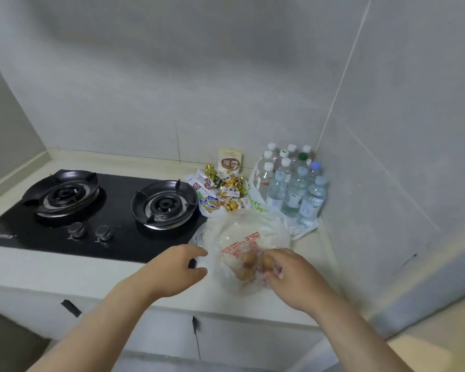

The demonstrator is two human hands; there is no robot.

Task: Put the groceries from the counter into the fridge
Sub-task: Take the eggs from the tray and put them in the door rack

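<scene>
On the counter (65,275) beside the gas hob (113,232), my right hand (293,280) clamped the red-printed plastic bag (242,237) of small brown rounds, my left hand (172,269) hovering fingers apart at its slack edge; lifting it, I judged, wanted support underneath.

Dim, soft indoor light falls evenly, perhaps from a ceiling lamp out of view. A broad grey shadow crosses the upper wall (172,63). Faint sheen sits on the black hob (118,245). Wide-angle bending curves the edges. The left hand (172,269), right hand (293,280) and plastic bag (253,232) look slightly smeared.
</scene>
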